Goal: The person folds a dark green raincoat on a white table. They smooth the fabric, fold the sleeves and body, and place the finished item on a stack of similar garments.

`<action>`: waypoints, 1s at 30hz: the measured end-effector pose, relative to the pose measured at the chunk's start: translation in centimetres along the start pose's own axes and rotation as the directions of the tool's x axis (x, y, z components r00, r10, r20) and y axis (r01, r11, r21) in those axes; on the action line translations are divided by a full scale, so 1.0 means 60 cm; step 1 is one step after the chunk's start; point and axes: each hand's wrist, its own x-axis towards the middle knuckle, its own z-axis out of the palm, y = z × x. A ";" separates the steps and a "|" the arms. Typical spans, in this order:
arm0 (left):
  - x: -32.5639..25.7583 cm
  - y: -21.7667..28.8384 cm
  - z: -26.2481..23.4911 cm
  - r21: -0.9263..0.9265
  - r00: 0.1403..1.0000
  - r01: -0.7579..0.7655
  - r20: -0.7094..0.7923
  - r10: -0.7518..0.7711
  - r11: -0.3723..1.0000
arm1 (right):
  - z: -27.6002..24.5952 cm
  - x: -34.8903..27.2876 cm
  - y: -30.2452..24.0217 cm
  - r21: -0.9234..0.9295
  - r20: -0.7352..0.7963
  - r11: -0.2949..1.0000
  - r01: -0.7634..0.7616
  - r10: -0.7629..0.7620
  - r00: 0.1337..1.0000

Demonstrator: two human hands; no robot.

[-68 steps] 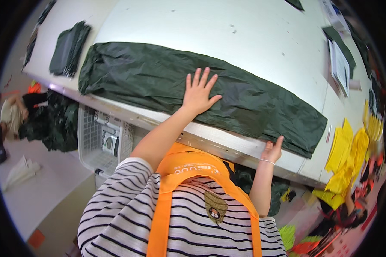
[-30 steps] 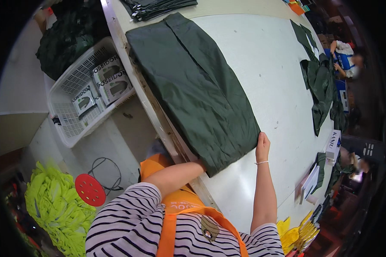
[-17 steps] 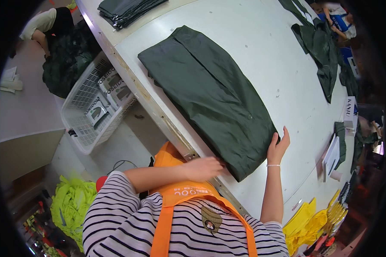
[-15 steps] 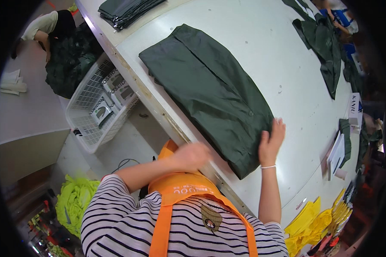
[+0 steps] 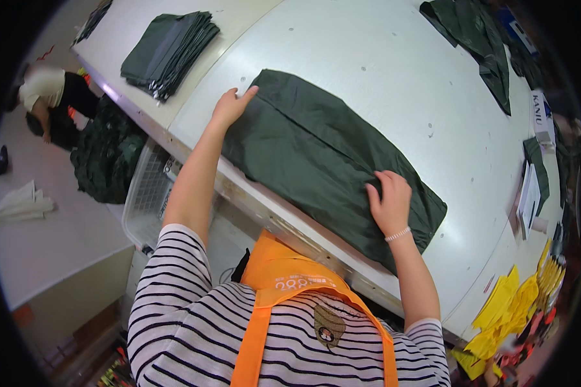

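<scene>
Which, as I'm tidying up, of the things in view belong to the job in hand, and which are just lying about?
In use: garment; left hand at one end; right hand on it; table beneath.
Seemingly lying about: folded stack; yellow cloth; box; crate.

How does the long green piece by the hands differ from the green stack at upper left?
The long green piece lies stretched out and wrinkled; the green stack is a compact, many-layered pile.
The left hand and right hand are at the long green piece; neither touches the green stack.
Both are dark green and lie on the table.
</scene>
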 end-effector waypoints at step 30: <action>0.063 -0.048 -0.037 -0.545 0.786 0.207 0.587 0.193 0.812 | 0.195 0.335 -0.146 -0.002 0.051 0.999 0.037 -0.036 0.998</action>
